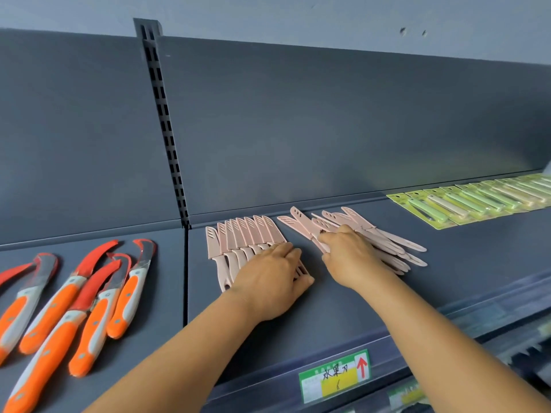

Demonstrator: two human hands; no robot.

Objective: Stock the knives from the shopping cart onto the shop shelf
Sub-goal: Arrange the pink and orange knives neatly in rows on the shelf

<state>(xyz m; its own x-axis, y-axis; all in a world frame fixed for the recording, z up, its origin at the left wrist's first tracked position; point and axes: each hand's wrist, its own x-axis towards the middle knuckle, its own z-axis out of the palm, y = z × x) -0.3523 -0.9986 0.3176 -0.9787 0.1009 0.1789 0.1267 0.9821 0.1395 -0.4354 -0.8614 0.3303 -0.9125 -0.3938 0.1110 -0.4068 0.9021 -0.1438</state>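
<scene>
On the dark grey shelf, several pink sheathed knives lie side by side in a neat row. My left hand rests flat on their handles, fingers straight. Just to the right is a loose pile of the same pink knives, crossing one another. My right hand is on that pile, fingers curled around one or more knives at its left edge. The shopping cart is out of view.
Orange-and-grey curved knives with red blade covers lie on the left shelf section. Green carded knives line the back right. A slotted upright divides the back panels. A green and yellow price label sits on the shelf's front edge.
</scene>
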